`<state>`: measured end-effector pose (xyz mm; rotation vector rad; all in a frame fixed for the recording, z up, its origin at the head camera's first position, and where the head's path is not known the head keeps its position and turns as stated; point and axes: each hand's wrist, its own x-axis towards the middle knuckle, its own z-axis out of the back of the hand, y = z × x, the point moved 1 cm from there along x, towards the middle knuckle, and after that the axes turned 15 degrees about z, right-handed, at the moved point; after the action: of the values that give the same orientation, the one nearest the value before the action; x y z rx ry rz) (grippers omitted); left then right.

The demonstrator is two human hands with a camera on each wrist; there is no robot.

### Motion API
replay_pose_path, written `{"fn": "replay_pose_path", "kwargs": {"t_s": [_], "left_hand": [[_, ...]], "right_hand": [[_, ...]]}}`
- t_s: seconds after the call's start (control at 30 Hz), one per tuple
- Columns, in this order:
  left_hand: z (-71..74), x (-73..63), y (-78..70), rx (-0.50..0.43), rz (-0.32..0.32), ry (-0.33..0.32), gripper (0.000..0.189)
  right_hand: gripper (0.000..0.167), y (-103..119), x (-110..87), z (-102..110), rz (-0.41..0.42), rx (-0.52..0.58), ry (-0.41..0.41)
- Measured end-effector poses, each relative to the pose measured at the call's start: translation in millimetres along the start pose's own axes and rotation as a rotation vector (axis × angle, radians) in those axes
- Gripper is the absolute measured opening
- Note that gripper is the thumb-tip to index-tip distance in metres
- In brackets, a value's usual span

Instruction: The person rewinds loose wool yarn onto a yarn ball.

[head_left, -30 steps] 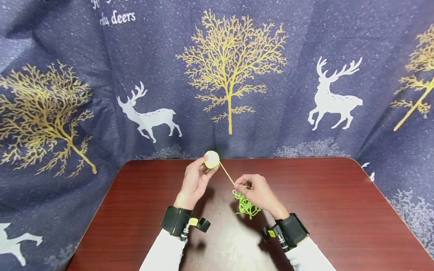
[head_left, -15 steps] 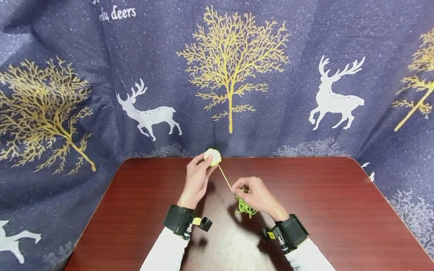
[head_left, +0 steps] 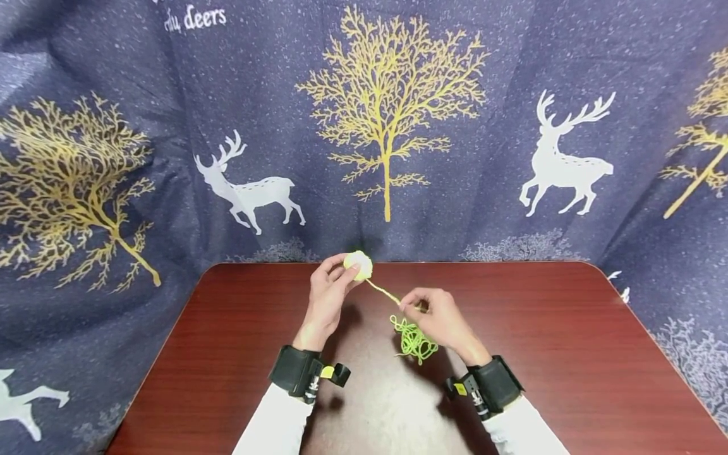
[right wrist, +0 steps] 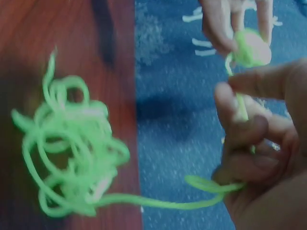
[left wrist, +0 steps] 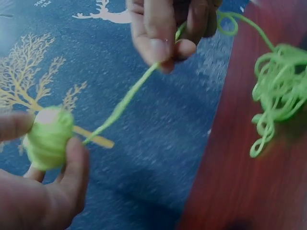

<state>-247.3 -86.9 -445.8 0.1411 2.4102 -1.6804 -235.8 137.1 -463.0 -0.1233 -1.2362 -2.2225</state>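
Fingers of left hand (head_left: pixel 325 300) grip yarn ball (head_left: pixel 358 265) toward far edge of desk (head_left: pixel 523 316) | right hand (head_left: pixel 439 317) pinches strand (left wrist: pixel 115 114) slanting from ball toward desk's near-right corner | yarn tangle (left wrist: pixel 283 81) nearer right hand

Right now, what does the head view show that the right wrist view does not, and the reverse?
Only the head view shows the black wrist straps, white sleeves and white printed word "deers".

Only the right wrist view clearly shows the green yarn length from the tangled green yarn heap to the right hand.

Both show that heap, the round green yarn ball in the left hand, the reddish table and dark blue cloth.
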Motion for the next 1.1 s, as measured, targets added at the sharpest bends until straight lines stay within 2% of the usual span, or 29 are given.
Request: {"fn": "replay_pose_path", "kwargs": {"t_s": [0.07,0.2,0.3,0.4,0.53,0.63,0.8,0.87,0.93,1.03,1.1], "left_hand": [[3.0,-3.2,-3.5,0.111,-0.013,0.028,0.033],[12.6,-9.2,-9.9,0.414,-0.079,0.067,0.031],[18.4,-13.0,-13.5,0.594,-0.111,0.082,0.029],[20.8,-15.2,-14.5,0.698,-0.136,0.074,0.027],[21.0,-16.0,-12.8,0.801,-0.2,-0.002,0.03],[19.7,-18.1,-12.4,0.808,-0.252,0.01,0.034],[14.5,-25.8,-16.3,0.757,-0.317,0.195,0.042],[13.6,-29.4,-20.0,0.76,-0.316,0.234,0.044],[15.0,-31.0,-22.7,0.752,-0.306,0.246,0.045],[21.1,-31.7,-27.4,0.708,-0.269,0.224,0.042],[27.2,-30.5,-29.8,0.647,-0.244,0.203,0.038]], "right_hand": [[0.008,-6,1.5,8,-0.046,-0.05,-0.096],[0.008,-14,2.1,27,-0.118,-0.144,-0.298],[0.008,-17,1.0,37,-0.138,-0.182,-0.407],[0.009,-16,-0.5,45,-0.13,-0.197,-0.476],[0.01,-13,-2.7,49,-0.107,-0.187,-0.523],[0.009,-14,-3.5,50,-0.118,-0.199,-0.466],[0.013,-20,-4.4,47,-0.207,-0.255,-0.166],[0.015,-23,-4.7,44,-0.241,-0.269,-0.084],[0.018,-27,-5.6,43,-0.273,-0.283,-0.065],[0.021,-33,-8.8,45,-0.31,-0.311,-0.102],[0.022,-38,-11.5,48,-0.332,-0.336,-0.124]]}}
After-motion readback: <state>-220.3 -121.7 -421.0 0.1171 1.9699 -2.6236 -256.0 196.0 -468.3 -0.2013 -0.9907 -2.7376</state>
